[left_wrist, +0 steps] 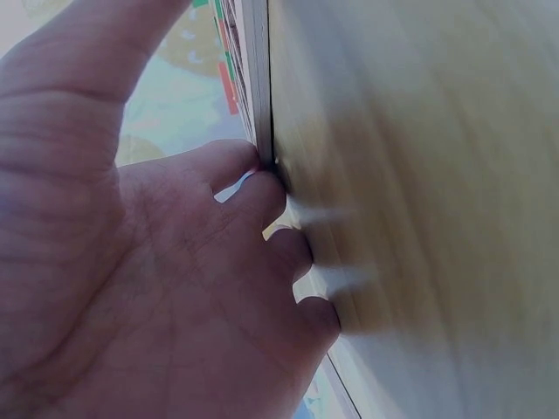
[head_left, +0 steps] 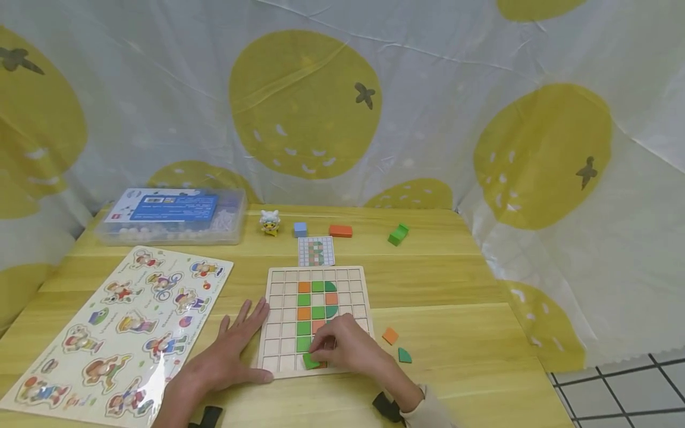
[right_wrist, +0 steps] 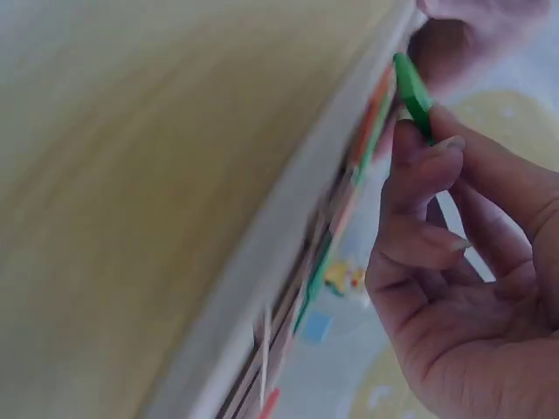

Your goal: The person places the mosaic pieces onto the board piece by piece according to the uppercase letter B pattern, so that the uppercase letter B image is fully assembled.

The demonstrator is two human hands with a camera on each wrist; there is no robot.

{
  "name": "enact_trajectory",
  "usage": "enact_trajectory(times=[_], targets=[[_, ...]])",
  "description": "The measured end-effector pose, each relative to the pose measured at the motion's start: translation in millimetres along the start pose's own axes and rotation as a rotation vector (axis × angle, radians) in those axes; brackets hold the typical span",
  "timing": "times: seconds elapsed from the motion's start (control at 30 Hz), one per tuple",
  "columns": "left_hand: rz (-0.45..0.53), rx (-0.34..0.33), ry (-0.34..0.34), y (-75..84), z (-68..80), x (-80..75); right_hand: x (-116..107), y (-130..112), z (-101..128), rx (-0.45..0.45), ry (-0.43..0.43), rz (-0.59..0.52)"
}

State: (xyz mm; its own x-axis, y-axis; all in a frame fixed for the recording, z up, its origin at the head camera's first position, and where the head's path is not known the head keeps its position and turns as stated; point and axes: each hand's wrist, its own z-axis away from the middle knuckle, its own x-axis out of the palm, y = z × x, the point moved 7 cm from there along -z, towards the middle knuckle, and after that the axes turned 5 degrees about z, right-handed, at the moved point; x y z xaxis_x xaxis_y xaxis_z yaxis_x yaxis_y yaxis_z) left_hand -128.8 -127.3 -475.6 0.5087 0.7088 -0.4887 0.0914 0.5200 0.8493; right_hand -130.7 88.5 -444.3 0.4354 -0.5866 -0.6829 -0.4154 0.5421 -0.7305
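Note:
A wooden grid board [head_left: 278, 285] lies on the table, with orange and green tiles in its middle columns. My right hand [head_left: 327, 349] is over the board's front rows and pinches a green tile [head_left: 310, 361] at the bottom row. In the right wrist view the green tile [right_wrist: 412, 92] sits between fingertip and thumb, just above the board's edge [right_wrist: 262, 262]. My left hand [head_left: 238, 339] lies flat on the table with straight fingers against the board's left side. In the left wrist view its fingertips [left_wrist: 262, 196] touch the board's edge [left_wrist: 256, 78].
Right of the board lie a loose orange tile [head_left: 390, 336] and a green quarter-round tile [head_left: 404, 356]. Behind it are a pattern card [head_left: 316, 251], blue block [head_left: 300, 229], orange block [head_left: 340, 230], green block [head_left: 398, 234] and small toy [head_left: 270, 222]. A plastic box [head_left: 173, 215] and character puzzle [head_left: 118, 333] fill the left.

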Motion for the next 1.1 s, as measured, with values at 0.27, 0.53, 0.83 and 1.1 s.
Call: enact_trajectory(times=[0.27, 0.53, 0.83, 1.1], targets=[[-0.019, 0.000, 0.010, 0.2, -0.1, -1.3, 14, -5, -11, 0.028, 0.023, 0.091], [-0.007, 0.000, 0.006, -0.1, 0.9, -0.7, 21, -4, -14, 0.067, -0.020, 0.053], [-0.007, 0.004, 0.006, 0.5, 0.5, 0.2, -4, 4, 4, 0.001, -0.083, -0.022], [0.004, 0.004, -0.005, 1.7, -0.4, 0.0, -75, 45, 60, 0.104, 0.025, 0.033]])
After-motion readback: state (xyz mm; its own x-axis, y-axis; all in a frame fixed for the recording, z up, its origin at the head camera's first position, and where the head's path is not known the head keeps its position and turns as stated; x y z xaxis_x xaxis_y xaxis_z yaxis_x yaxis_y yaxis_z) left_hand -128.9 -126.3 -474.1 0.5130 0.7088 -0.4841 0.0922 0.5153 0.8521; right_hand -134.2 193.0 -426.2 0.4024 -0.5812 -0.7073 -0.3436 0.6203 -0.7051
